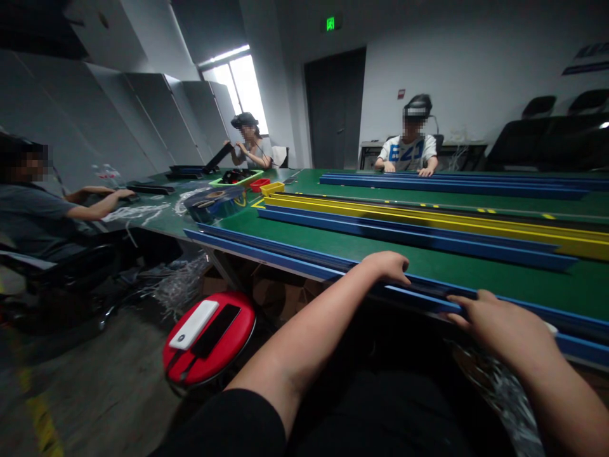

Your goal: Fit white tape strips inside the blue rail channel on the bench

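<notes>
A long blue channel strip with a dark inside runs along the near edge of the green table. My left hand rests on this strip near its middle, its fingers curled over the rim. Farther right, my right hand grips the same strip, with thumb and fingers at its near wall. Both hands are closed on the strip, a short stretch of it showing between them. Beyond them lie a second blue strip and a yellow strip, roughly parallel to it.
More blue strips lie at the far side before a seated person. Two other people sit at the left. Yellow and red bins stand near a wrapped roll. A red stool holds a white box and a dark object.
</notes>
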Motion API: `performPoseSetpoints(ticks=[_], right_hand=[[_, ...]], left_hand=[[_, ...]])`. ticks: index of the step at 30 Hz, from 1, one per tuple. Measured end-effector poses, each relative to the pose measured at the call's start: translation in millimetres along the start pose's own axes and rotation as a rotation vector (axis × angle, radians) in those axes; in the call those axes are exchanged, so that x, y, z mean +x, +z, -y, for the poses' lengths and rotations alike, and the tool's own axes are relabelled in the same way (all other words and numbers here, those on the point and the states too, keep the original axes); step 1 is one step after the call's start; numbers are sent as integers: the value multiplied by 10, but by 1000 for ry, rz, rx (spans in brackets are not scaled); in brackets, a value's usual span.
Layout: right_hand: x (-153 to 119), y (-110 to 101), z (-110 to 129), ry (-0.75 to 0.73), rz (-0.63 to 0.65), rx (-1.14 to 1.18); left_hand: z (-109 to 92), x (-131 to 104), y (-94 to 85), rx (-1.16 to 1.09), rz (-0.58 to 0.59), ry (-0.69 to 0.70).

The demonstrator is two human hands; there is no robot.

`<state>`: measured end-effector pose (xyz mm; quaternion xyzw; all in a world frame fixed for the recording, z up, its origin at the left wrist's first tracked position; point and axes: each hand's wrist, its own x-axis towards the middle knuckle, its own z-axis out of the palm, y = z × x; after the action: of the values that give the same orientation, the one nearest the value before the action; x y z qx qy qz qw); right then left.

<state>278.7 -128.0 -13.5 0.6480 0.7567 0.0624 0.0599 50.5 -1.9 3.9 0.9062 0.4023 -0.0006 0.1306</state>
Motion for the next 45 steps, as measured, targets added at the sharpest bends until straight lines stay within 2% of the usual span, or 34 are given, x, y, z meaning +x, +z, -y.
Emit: performPoseSetpoints(ticks=[11, 21, 36, 45], right_hand=[[5, -30, 21, 1, 25, -32], [-33, -80, 65, 12, -3, -47], [21, 39, -5, 16, -16, -34], [-13, -35, 44, 18, -26, -41]], left_hand=[[62, 84, 71, 4, -16, 35], [18, 4, 19, 17, 4, 6], [15, 0, 11, -2, 1, 6], [11, -3, 18, -6, -14, -9]])
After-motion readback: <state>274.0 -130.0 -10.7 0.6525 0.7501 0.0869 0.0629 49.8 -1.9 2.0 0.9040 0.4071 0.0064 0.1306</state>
